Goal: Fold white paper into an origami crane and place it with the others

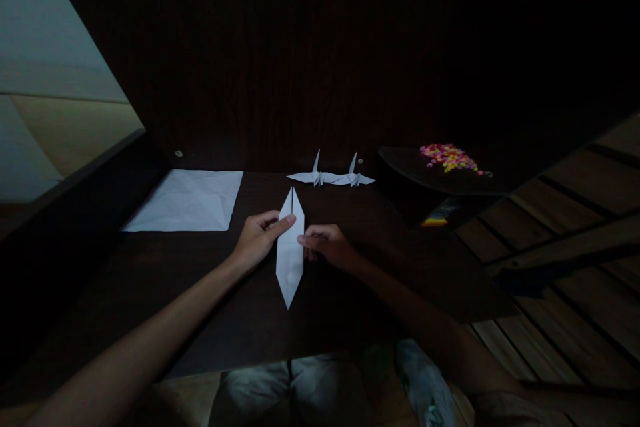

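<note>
A long white folded paper (289, 257), pointed at both ends and split down the middle at its far tip, is held over the dark tabletop. My left hand (259, 235) grips its left edge, thumb lying across the front near the top. On the opposite edge, my right hand (327, 243) pinches the paper around its middle, thumb in front and the other fingers partly hidden. Beyond it stand two finished white paper cranes (317, 177) side by side, wings touching or overlapping.
A creased white paper sheet (187, 200) lies flat at the left. To the right, small pink and yellow pieces (453, 157) are heaped on a dark curved shelf (425, 177). A dark upright panel (280, 60) closes off the back. Wooden slats (575, 300) show at the right.
</note>
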Demonstrator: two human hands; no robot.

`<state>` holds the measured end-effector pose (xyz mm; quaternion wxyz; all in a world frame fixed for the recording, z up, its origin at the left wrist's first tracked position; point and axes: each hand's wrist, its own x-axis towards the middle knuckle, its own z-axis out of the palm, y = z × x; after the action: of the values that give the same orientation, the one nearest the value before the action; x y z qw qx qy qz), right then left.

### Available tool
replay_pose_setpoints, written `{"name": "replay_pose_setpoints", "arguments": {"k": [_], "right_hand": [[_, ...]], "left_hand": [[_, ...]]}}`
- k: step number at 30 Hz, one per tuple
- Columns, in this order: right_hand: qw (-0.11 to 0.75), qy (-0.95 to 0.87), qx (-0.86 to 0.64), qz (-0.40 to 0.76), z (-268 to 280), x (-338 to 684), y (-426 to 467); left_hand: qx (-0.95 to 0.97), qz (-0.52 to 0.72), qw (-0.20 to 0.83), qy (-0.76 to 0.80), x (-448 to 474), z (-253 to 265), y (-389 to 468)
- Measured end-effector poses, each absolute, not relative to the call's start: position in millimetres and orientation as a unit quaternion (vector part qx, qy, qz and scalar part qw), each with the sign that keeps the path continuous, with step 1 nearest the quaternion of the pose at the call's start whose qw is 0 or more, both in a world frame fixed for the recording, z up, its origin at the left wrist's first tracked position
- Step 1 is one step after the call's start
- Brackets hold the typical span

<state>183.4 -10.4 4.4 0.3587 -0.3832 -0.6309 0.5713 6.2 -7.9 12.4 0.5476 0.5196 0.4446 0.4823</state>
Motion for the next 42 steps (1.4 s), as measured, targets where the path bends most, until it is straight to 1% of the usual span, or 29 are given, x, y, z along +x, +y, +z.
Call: {"name": "replay_pose_setpoints", "arguments": {"k": [3,8,14,17,20,24,30,34,37,39,42], "right_hand": [[0.388,-0.630,-0.393,0.546,4,183,-10],[0.434,-0.607,-0.423,0.514,4,186,-7],[0.441,-0.601,-0.422,0.517,1,188,-5],[0.447,-0.589,-0.408,0.535,-1,187,-4],[0.476,-0.555,-0.392,0.559,-3,184,-3],[0.504,-0.542,-0.383,0.552,-5,182,-2],[0.505,-0.578,-0.399,0.502,-7,184,-1],[0.497,-0.580,-0.390,0.514,-7,184,-2],[0.463,-0.593,-0.385,0.535,-6,184,-4],[0.449,-0.599,-0.382,0.542,-6,184,-6],[0.452,-0.604,-0.383,0.533,-6,183,-8]], "left_hand": [[0.517,0.476,0.566,0.431,7,13,-8],[0.534,0.425,0.608,0.404,6,11,-9],[0.550,0.414,0.609,0.393,5,9,-8],[0.538,0.430,0.611,0.390,5,8,-7],[0.515,0.476,0.596,0.392,7,7,-7],[0.522,0.510,0.572,0.374,8,5,-8],[0.571,0.490,0.544,0.372,7,4,-6],[0.592,0.481,0.504,0.405,5,4,-5],[0.590,0.487,0.483,0.426,3,5,-5],[0.590,0.488,0.477,0.431,3,5,-4],[0.587,0.486,0.485,0.429,4,4,-4]]}}
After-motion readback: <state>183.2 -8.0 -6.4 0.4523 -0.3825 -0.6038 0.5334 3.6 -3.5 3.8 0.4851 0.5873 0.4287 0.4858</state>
